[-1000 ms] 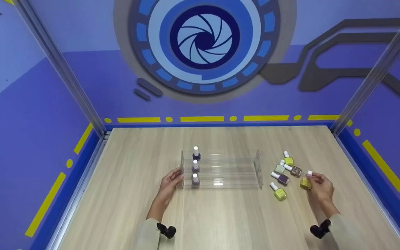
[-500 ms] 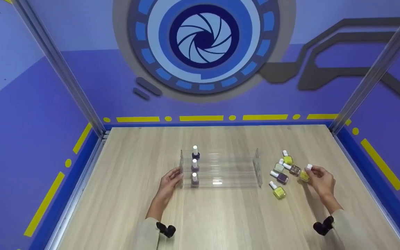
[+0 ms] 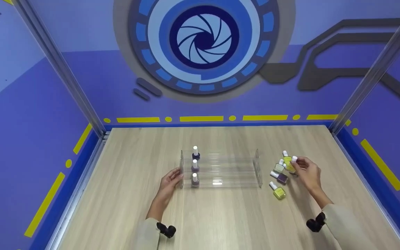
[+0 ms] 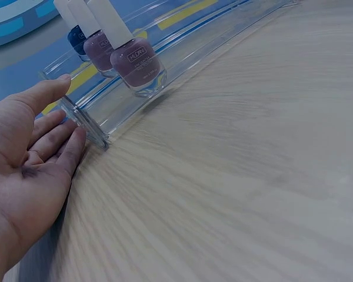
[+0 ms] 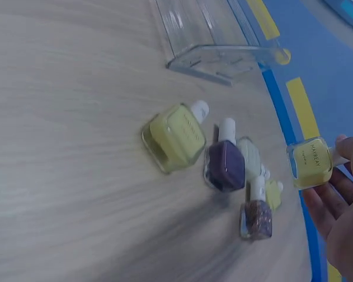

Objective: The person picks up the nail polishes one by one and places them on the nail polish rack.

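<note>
My right hand (image 3: 310,174) pinches a yellow nail polish bottle (image 5: 312,163) by its white cap, raised above the table at the right. Below and around it lie loose bottles: a purple one (image 3: 282,178), a pale green one (image 3: 279,168), a glittery brown one (image 5: 259,219) and yellow ones, such as the nearest (image 3: 279,192). My left hand (image 4: 32,158) rests its relaxed fingers against the left side panel of a clear stepped rack (image 3: 227,170). Along the rack's left end stand a dark bottle (image 3: 196,156) and two mauve ones, the front one (image 4: 138,64) on the lowest step.
The wooden table (image 3: 221,218) is enclosed by blue-purple walls with yellow markings. Metal posts (image 3: 370,76) rise at its back corners. The rack's right side panel (image 3: 257,170) stands between the steps and the loose bottles.
My right hand has lifted the yellow bottle off the table and moved it left and away from me, over the other loose bottles. The left hand and the rack look unmoved.
</note>
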A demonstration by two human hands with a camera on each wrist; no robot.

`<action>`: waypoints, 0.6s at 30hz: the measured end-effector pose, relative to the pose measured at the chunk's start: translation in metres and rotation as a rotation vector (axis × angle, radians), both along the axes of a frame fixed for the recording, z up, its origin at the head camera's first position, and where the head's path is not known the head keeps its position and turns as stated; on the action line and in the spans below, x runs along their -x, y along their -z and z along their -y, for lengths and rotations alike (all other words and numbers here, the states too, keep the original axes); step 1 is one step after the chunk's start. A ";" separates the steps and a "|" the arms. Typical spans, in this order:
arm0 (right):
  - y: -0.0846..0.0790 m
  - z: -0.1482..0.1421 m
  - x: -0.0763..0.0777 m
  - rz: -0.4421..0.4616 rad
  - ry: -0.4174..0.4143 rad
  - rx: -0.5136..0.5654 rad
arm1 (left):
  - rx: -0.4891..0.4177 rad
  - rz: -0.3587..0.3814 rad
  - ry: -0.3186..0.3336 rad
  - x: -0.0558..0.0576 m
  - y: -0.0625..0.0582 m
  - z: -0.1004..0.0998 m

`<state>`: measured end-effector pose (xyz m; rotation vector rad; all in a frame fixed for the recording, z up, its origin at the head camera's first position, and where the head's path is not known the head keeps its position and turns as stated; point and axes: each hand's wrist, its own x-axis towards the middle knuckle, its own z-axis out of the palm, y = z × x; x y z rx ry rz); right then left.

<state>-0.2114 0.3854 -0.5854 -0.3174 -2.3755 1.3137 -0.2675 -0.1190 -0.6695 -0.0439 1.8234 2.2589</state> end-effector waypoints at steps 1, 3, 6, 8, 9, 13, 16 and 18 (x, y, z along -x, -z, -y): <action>-0.001 0.002 0.001 0.001 -0.012 0.001 | 0.002 -0.005 0.001 0.000 0.001 0.000; -0.002 0.007 0.003 0.002 -0.030 0.010 | 0.001 -0.013 0.002 -0.001 0.002 0.000; -0.002 0.013 0.005 -0.004 -0.035 0.007 | -0.007 -0.025 0.017 0.000 0.002 -0.001; -0.002 0.018 0.008 -0.002 -0.042 0.006 | -0.010 -0.022 0.012 0.000 0.002 0.000; -0.002 0.022 0.009 -0.001 -0.050 0.005 | -0.006 -0.021 0.005 -0.001 0.002 0.001; -0.005 0.037 0.014 -0.014 -0.095 0.030 | 0.013 -0.006 -0.017 -0.003 0.002 0.005; -0.011 0.045 0.018 -0.031 -0.122 0.031 | 0.013 -0.011 -0.002 -0.003 0.001 0.004; -0.016 0.049 0.021 -0.034 -0.130 0.016 | 0.007 -0.008 0.010 -0.001 0.000 0.001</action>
